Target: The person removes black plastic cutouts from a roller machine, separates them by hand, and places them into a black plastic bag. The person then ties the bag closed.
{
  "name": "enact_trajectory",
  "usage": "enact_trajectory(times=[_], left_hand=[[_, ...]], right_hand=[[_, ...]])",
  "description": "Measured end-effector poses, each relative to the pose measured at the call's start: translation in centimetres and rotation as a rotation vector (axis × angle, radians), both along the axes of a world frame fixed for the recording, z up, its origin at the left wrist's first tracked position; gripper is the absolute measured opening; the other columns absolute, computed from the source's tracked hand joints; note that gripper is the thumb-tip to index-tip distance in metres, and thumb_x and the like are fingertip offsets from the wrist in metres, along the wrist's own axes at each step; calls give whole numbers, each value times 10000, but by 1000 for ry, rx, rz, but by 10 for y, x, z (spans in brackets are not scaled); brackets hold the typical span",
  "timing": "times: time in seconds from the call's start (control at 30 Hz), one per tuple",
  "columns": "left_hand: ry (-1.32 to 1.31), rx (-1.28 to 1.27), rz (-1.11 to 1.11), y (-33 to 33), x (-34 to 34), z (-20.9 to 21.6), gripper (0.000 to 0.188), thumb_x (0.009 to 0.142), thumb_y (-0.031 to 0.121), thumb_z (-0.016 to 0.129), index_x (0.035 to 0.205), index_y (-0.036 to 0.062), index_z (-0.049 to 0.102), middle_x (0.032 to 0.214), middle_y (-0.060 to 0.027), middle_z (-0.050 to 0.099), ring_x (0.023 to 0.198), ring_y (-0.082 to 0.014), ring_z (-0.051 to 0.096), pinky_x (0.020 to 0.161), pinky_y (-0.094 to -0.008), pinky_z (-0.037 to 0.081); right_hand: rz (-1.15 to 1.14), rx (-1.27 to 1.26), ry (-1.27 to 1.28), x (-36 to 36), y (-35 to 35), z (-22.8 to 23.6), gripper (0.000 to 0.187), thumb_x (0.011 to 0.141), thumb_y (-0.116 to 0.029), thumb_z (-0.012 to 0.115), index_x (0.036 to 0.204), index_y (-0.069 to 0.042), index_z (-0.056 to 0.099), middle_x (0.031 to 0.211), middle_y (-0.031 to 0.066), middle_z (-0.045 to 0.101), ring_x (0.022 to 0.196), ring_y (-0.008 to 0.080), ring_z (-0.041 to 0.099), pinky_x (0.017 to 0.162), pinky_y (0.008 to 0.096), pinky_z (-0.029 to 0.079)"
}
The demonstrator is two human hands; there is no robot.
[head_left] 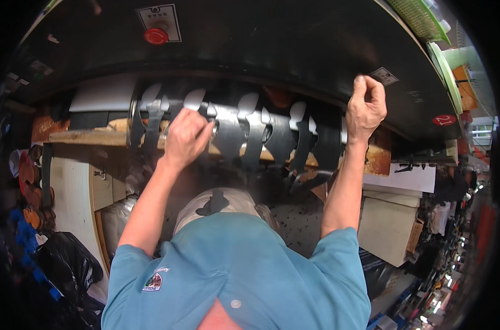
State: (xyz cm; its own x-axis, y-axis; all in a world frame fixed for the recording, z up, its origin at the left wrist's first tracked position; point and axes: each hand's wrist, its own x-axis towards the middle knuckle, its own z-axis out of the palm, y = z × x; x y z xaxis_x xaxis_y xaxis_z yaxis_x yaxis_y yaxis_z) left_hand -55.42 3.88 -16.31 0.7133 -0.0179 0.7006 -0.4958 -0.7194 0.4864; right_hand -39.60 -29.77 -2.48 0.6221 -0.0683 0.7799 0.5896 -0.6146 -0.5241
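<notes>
A black flexible sheet [272, 137] with a row of cut-out shapes hangs in front of me over a workbench, under the head of a big black machine [272, 49]. My left hand [186, 137] is closed in a fist on the sheet's upper left part, between two cut-outs; it is blurred. My right hand [366, 107] is raised higher, with its fingers pinched shut on the sheet's upper right edge. One loose black cut piece [214, 203] lies on my lap below the sheet. My blue shirt fills the lower middle.
A red round button [156, 36] sits on the machine's top left. A wooden board [90, 136] runs along the bench at left. White boxes [393, 220] stand at right, black bags [68, 264] at lower left, and a green fan [453, 60] at upper right.
</notes>
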Motion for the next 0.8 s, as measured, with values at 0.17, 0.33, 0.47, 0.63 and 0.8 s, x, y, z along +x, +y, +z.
enact_trajectory(times=[0.17,0.33,0.47,0.63,0.8], left_hand=[[89,83,131,-10,25,25,146,899,70,788,822,30,669,813,-104,672,775,-322,632,720,-443,484],[32,69,131,-54,11,17,134,858,111,821,908,66,705,894,-72,691,904,-285,656,839,-431,484],[28,91,218,-74,4,-11,177,861,154,828,948,81,692,913,-66,691,929,-277,646,852,-432,475],[89,97,275,-84,-3,-9,249,860,183,839,987,79,652,921,-68,692,933,-276,642,853,-430,477],[121,56,308,-99,-37,0,246,864,192,835,992,93,651,909,-66,675,919,-281,636,850,-436,480]], right_hand=[[73,181,222,-50,-21,-47,123,1003,-79,732,972,40,735,864,24,731,801,75,633,733,248,531],[-50,-371,64,-82,-15,-117,14,897,-80,759,899,-82,745,793,48,662,739,255,658,741,389,496],[-30,-404,89,-79,-23,-145,30,888,-116,774,889,-105,745,776,4,636,725,197,643,795,362,448],[-36,-392,117,-93,-29,-137,18,912,-119,764,917,-108,751,769,-7,633,713,186,640,804,357,445],[15,-345,174,-124,-45,-128,24,935,-117,757,930,-93,759,745,7,628,688,196,630,785,360,454]])
